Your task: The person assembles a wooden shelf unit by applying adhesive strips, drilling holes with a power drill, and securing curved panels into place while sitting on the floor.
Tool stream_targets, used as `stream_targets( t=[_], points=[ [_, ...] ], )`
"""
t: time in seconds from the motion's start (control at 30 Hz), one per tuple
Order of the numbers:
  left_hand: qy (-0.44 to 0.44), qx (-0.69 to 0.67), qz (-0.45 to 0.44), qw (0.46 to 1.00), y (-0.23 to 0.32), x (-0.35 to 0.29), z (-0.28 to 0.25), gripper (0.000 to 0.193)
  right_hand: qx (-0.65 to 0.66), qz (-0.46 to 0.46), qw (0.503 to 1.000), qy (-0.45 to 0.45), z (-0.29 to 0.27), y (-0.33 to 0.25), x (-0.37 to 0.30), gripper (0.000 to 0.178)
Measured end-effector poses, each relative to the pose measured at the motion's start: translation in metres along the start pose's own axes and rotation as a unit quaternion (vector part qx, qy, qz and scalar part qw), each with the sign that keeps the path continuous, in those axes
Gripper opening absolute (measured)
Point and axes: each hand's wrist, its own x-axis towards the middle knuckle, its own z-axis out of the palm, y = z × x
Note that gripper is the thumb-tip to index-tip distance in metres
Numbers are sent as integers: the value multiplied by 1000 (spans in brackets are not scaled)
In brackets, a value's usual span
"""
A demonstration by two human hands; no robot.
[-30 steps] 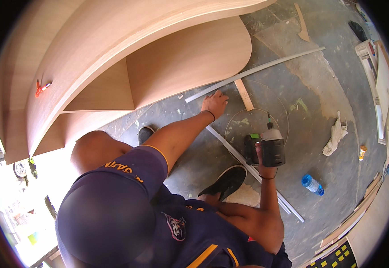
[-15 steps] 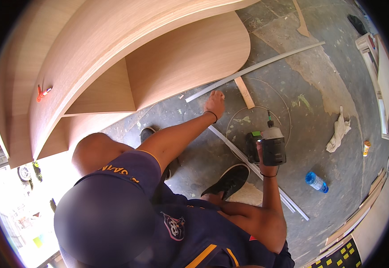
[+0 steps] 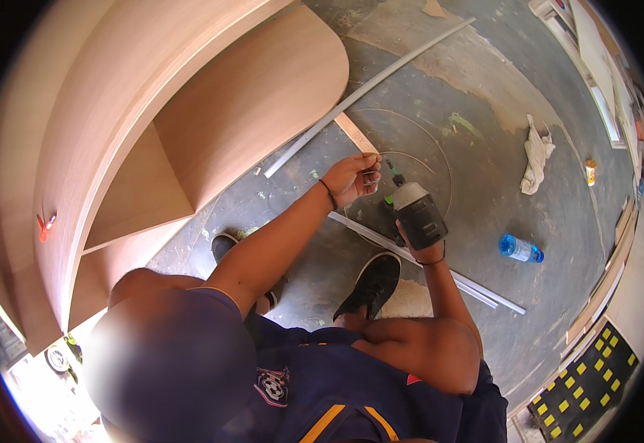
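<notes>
My right hand [image 3: 424,249] is wrapped round the handle of a cordless drill [image 3: 419,213], dark with a pale grey body and a green patch. Its slim bit points up and to the left, toward my left hand [image 3: 355,179]. That hand is closed, thumb and forefinger pinched together close to the bit's tip, the other fingers curled. Something thin and small may be in the fingers, too small to name. Both hands are held above the floor, in front of my knees.
A curved wood-veneer cabinet [image 3: 263,81] fills the left, with an orange-red tool [image 3: 44,227] on it. On the grey floor lie a long metal strip [image 3: 381,81], pale strips [image 3: 477,288], a wood slat [image 3: 355,133], a thin wire [image 3: 444,148], a blue bottle [image 3: 521,249] and a crumpled cloth [image 3: 537,156].
My left hand has turned and come to the drill's tip, its fingers now pinched. The drill has tilted leftward to meet it. The whole view has also shifted.
</notes>
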Motion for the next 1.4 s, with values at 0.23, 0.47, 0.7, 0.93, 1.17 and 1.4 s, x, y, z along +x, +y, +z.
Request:
stream_targets(
  t=[0.23,0.47,0.7,0.93,1.17,1.4],
  points=[
    [-48,-19,4,999,5,-4,4,11,-21,-23,999,14,-1,14,-7,42],
    [-88,-30,11,996,16,-11,10,11,38,-2,999,9,-6,2,8,40],
    [-113,-26,7,993,19,-12,12,13,12,0,1000,2,-8,8,4,41],
    [-89,20,24,996,24,-20,9,15,-2,-45,999,-4,-15,-2,20,40],
    [-96,4,30,995,23,-26,9,13,45,-26,999,-16,-21,-7,29,38],
    [-14,106,33,994,34,-29,11,12,30,-29,999,-25,-25,-11,33,34]
  ],
)
